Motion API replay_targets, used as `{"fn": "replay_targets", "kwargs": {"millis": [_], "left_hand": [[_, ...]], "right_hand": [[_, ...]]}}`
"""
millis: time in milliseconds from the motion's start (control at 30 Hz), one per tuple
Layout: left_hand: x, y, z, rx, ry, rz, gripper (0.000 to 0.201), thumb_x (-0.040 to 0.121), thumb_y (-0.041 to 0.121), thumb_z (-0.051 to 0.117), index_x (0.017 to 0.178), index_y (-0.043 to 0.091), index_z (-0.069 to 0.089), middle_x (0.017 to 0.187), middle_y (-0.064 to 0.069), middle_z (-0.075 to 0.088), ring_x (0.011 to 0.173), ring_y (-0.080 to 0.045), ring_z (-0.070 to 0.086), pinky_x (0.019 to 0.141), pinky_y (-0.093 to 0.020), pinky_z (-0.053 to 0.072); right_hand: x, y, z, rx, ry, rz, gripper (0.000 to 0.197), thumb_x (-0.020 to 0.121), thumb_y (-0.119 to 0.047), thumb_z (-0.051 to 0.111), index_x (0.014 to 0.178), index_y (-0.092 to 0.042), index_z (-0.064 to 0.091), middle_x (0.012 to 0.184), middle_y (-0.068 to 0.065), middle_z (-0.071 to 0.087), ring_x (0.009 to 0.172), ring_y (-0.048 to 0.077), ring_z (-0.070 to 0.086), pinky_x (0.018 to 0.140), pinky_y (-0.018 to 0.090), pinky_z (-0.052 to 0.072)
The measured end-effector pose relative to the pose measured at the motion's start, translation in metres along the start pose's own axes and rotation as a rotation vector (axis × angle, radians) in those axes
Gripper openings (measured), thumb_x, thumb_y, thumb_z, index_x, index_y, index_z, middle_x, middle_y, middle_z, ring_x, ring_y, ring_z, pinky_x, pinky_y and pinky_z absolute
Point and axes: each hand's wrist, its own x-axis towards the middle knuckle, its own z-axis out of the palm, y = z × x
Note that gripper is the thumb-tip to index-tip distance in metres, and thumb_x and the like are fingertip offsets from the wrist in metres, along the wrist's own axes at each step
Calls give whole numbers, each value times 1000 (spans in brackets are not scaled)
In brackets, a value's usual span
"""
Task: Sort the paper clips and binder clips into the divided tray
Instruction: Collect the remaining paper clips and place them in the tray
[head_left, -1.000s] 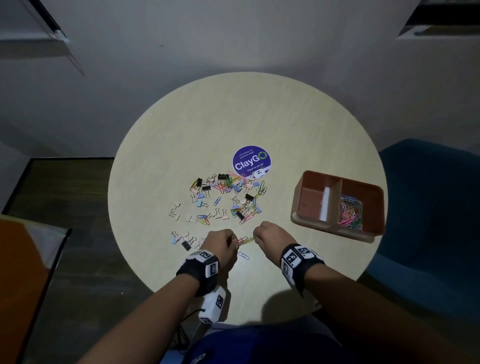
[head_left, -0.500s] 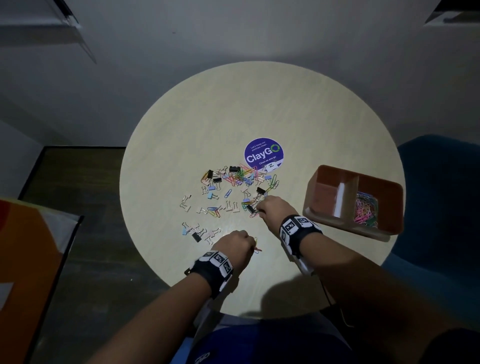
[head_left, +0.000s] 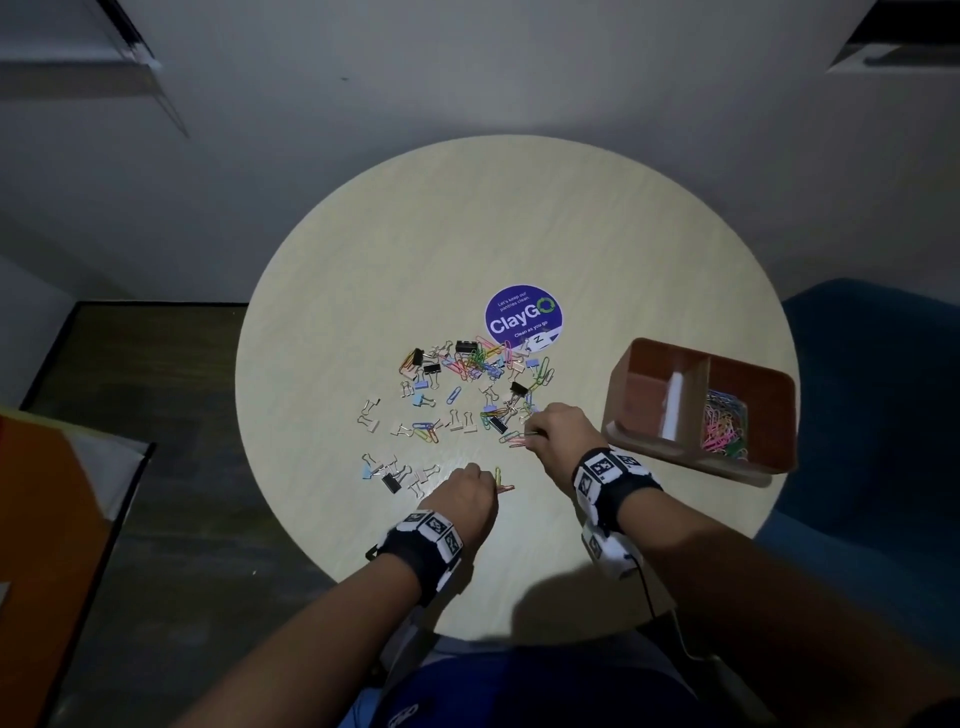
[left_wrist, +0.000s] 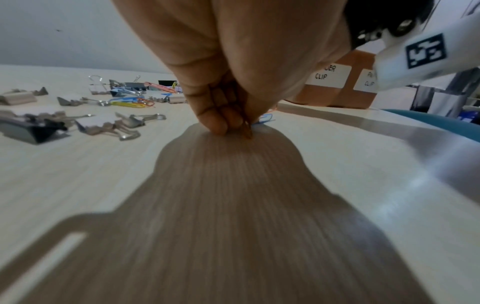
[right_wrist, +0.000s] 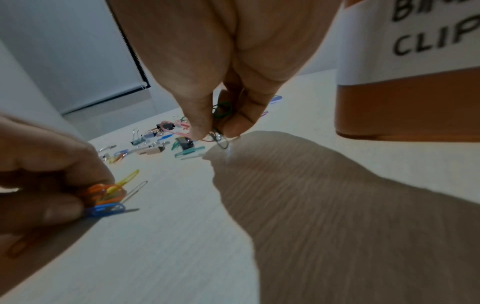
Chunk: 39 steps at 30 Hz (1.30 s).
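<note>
A scatter of coloured paper clips and binder clips (head_left: 467, 379) lies mid-table. My left hand (head_left: 467, 488) sits near the front edge and pinches a small bunch of orange, yellow and blue paper clips (right_wrist: 106, 195). My right hand (head_left: 556, 431) is at the pile's right edge and pinches green and grey paper clips (right_wrist: 221, 123) against the table. The brown divided tray (head_left: 769, 467) stands to the right. Its right compartment holds several paper clips (head_left: 724, 426). A label reading CLIP (left_wrist: 328, 75) is on its front wall.
A purple round ClayGO sticker (head_left: 523, 314) lies behind the pile. The round pale table (head_left: 519, 223) ends close to my body. A blue chair (head_left: 883, 415) stands to the right and an orange panel (head_left: 41, 545) to the left.
My hands were together near the front edge. The right hand has moved forward and right to the pile's edge. The left hand stays low with its clips.
</note>
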Motion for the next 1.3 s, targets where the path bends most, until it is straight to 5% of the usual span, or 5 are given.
{"fn": "replay_targets", "kwargs": {"millis": [267, 533, 667, 933, 1300], "left_hand": [[12, -4, -43, -524, 230, -261, 23, 99, 29, 41, 102, 11, 55, 104, -7, 52, 91, -24, 56, 76, -32, 44], [72, 79, -150, -565, 435, 77, 19, 98, 19, 47, 94, 6, 60, 92, -15, 62, 87, -32, 57, 69, -33, 38], [95, 147, -182, -492, 423, 208, 21, 97, 18, 48, 97, 4, 63, 98, -18, 66, 91, -34, 59, 77, -38, 45], [127, 196, -182, -405, 268, 169, 26, 94, 18, 54, 117, 8, 63, 111, -16, 68, 104, -34, 62, 87, -41, 53], [75, 99, -132, -529, 387, -41, 21, 94, 19, 51, 102, 8, 67, 98, -15, 69, 91, -31, 63, 78, -35, 49]], "right_hand": [[-37, -1, -34, 268, 151, 88, 10, 86, -15, 65, 79, -18, 71, 70, -1, 70, 65, 16, 67, 64, 32, 56], [-88, 61, -111, 394, 609, 159, 5, 83, -19, 76, 87, -20, 75, 82, -5, 70, 71, 6, 64, 65, 8, 47], [-111, 118, -128, 375, 732, 354, 5, 84, -17, 74, 88, -20, 74, 84, -5, 67, 83, 16, 65, 76, 21, 46], [-128, 158, -135, 394, 671, 452, 18, 88, -11, 68, 106, -10, 73, 94, 5, 70, 81, 12, 59, 80, 19, 45], [-90, 89, -111, 375, 622, 193, 7, 88, -17, 63, 88, -21, 68, 79, -5, 65, 71, 9, 60, 65, 21, 48]]}}
